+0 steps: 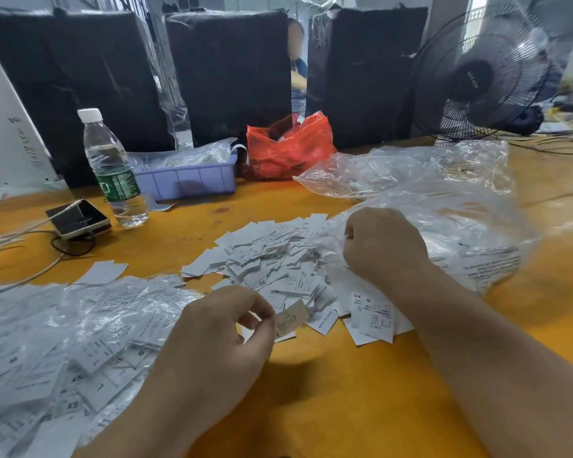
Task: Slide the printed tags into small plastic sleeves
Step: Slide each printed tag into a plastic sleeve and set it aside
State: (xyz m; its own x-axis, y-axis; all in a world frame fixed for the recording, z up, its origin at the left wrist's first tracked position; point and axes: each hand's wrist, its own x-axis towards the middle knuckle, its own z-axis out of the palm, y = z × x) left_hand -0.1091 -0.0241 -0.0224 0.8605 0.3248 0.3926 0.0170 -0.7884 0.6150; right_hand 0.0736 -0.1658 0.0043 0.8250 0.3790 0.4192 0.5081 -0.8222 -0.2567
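Your left hand (pixel 212 335) pinches one printed tag (pixel 291 317); your right hand (pixel 382 242), fingers curled, grabs at the clear sleeves (pixel 444 226). A sleeved heap (pixel 63 342) lies left, but the loose tag pile (pixel 278 262) looks plentiful, so I'd say there's lots left.

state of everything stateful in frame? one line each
Left hand: pinching a tag in its fingers.
Right hand: curled into the clear plastic beside the loose tag pile.
Water bottle: upright, capped.
Red bag: open-topped.
Purple bin: filled with sleeves.
Phone: cable attached.
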